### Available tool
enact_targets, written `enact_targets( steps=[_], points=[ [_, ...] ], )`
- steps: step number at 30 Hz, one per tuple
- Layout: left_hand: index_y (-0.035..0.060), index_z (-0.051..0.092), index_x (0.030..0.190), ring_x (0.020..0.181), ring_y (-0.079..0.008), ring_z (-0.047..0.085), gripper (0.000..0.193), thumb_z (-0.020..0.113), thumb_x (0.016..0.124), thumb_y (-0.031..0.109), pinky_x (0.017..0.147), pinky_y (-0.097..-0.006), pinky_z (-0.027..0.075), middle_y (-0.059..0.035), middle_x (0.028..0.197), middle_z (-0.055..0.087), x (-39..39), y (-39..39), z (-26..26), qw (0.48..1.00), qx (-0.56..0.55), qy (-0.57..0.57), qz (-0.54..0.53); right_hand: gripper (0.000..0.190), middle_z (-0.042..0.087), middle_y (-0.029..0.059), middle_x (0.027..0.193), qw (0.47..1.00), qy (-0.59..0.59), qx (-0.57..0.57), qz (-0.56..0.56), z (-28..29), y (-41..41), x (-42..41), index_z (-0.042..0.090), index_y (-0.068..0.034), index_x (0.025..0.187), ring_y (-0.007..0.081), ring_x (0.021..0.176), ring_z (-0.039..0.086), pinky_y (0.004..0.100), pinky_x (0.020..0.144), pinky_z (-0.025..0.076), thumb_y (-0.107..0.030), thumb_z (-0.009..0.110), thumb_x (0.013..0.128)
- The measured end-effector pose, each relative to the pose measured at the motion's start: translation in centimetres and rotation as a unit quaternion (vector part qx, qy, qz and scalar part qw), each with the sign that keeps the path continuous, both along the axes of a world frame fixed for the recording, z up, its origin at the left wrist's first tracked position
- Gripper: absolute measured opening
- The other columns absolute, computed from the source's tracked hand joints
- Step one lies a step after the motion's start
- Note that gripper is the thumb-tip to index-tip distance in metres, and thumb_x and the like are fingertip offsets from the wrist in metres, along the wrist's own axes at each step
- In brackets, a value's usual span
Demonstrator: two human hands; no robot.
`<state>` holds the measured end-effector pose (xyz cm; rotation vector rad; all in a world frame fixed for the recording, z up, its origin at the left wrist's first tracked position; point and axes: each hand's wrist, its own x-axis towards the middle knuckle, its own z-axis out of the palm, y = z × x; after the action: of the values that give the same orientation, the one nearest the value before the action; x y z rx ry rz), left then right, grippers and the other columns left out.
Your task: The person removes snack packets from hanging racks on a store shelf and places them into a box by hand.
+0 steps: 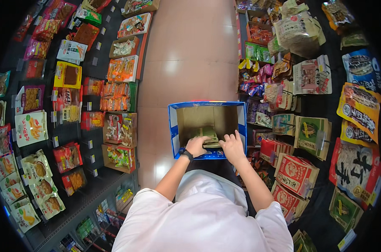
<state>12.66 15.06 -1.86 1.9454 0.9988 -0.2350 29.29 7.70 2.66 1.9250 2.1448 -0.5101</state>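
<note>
Before me is an open blue cardboard box with a bare brown inside. A few flat green-and-tan snack packets lie stacked in it, toward the near side. My left hand, with a dark band on the wrist, reaches over the near rim, its fingers on the left part of the stack. Whether those fingers grip a packet is unclear. My right hand is inside the near right corner, index finger extended along the right wall and other fingers bent beside the packets. Its fingertips are partly hidden.
Shelves on the left hold hanging snack bags and open display cartons. At right hang green packets, red-and-tan packets and large bags, close to the box and my right arm. A tiled aisle floor runs ahead.
</note>
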Motion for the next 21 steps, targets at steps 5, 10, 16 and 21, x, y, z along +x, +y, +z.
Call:
enact_targets(
  steps=[5,10,16,21],
  points=[
    [0.003,0.057,0.103,0.101,-0.0225,0.054,0.043,0.071,0.062,0.005,0.086,-0.0324,0.042,-0.0117,0.108,0.057,-0.6,1.2,4.2,0.966,-0.13,-0.197,0.106,0.011,0.052,0.0112,0.102,0.985,0.078,0.141,-0.06,7.8,-0.2,0.1,0.059,-0.01,0.082,0.0242,0.104,0.046,0.047,0.103,0.019,-0.012,0.053,0.072],
    [0.0015,0.061,0.093,0.082,-0.0147,0.057,0.025,0.066,0.07,0.01,0.075,-0.0278,0.043,-0.0075,0.086,0.063,1.4,1.9,10.6,0.947,-0.177,-0.253,0.087,0.016,0.05,0.0142,0.112,0.97,0.07,0.192,-0.133,15.6,-1.7,2.0,0.056,-0.008,0.087,0.0279,0.112,0.042,0.0486,0.103,0.018,-0.009,0.054,0.071],
    [-0.0036,0.049,0.109,0.091,-0.0097,0.052,0.031,0.058,0.08,0.003,0.082,-0.0247,0.042,-0.006,0.1,0.058,5.0,2.0,14.8,0.887,-0.242,-0.385,0.079,0.048,0.042,0.0155,0.123,0.846,0.168,0.391,-0.321,21.3,-5.4,4.2,0.043,-0.005,0.118,0.0307,0.114,0.04,0.0478,0.101,0.02,-0.015,0.061,0.075],
    [-0.0013,0.047,0.112,0.094,-0.0107,0.051,0.031,0.055,0.082,0.001,0.085,-0.0262,0.041,-0.0051,0.107,0.055,9.6,1.0,17.6,0.839,-0.318,-0.44,0.038,0.072,0.04,0.0193,0.123,0.659,0.386,0.419,-0.491,18.6,-10.5,4.9,0.023,0.0,0.13,0.0277,0.113,0.042,0.0391,0.094,0.032,-0.015,0.065,0.073]
  ],
)
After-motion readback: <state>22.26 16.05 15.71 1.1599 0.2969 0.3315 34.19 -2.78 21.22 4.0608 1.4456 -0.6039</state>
